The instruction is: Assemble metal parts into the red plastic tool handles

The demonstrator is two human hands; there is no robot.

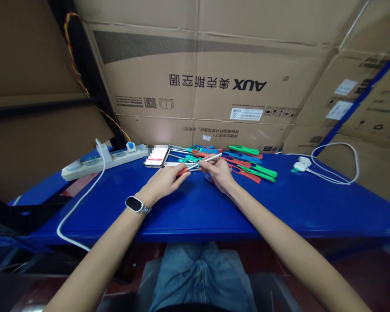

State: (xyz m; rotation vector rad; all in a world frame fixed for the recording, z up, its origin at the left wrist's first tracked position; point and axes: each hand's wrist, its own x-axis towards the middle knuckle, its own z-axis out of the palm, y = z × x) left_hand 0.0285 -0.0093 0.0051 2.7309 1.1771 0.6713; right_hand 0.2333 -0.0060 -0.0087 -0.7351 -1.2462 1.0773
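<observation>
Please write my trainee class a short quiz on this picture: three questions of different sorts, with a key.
1. True or false: the phone lies closer to the power strip than to the small white block.
2. What colour is the tabletop? (a) red (b) blue (c) white
3. Fill the gap: the left hand and the right hand together hold a slim, ____-coloured rod.

Key: 1 true; 2 b; 3 silver.

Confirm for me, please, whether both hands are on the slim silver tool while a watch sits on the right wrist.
Not quite: the head view shows the watch on the left wrist. The left hand and right hand are both on the slim silver tool.
</observation>
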